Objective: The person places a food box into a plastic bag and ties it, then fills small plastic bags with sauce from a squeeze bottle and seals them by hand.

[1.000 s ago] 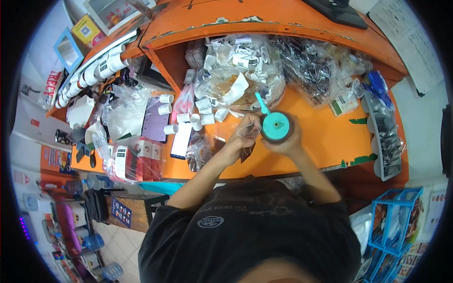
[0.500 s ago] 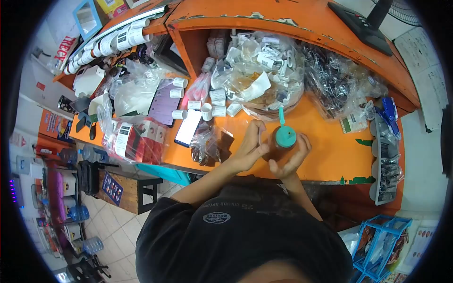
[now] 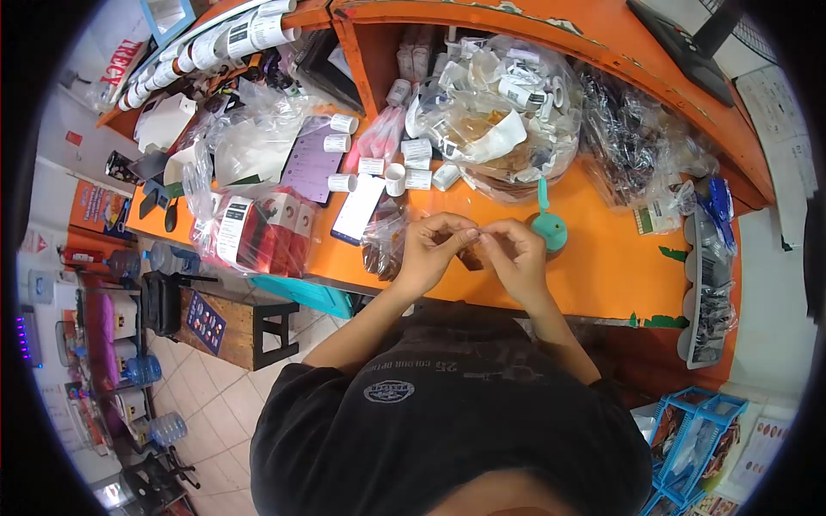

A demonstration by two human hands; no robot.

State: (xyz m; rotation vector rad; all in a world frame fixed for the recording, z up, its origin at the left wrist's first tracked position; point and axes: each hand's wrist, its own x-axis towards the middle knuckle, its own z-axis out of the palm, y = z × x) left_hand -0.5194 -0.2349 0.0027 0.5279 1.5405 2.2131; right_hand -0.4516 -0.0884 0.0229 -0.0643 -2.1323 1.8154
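Note:
My left hand (image 3: 433,251) and my right hand (image 3: 518,258) meet over the front of the orange table (image 3: 602,275). Both have thumb and fingers pinched together, their tips almost touching; whatever lies between them is too small to make out. Just beyond my right hand stands a container with a teal lid (image 3: 549,230), its teal flap or strap pointing away from me. A small dark brown patch (image 3: 470,257) shows below the fingertips; I cannot tell whether it is held or on the table. Left of my left hand lies a clear bag of dark brown contents (image 3: 385,236).
A phone (image 3: 359,209), several white label rolls (image 3: 395,179) and a bagged red-and-white stack (image 3: 262,232) lie to the left. Behind are a large bag of crumpled labels (image 3: 508,129) and a dark plastic bundle (image 3: 637,138). A grey tray (image 3: 707,292) lines the right edge.
Both hands have left the teal-lidded container, which they were around, and come together to its left in a pinch. The view has shifted slightly.

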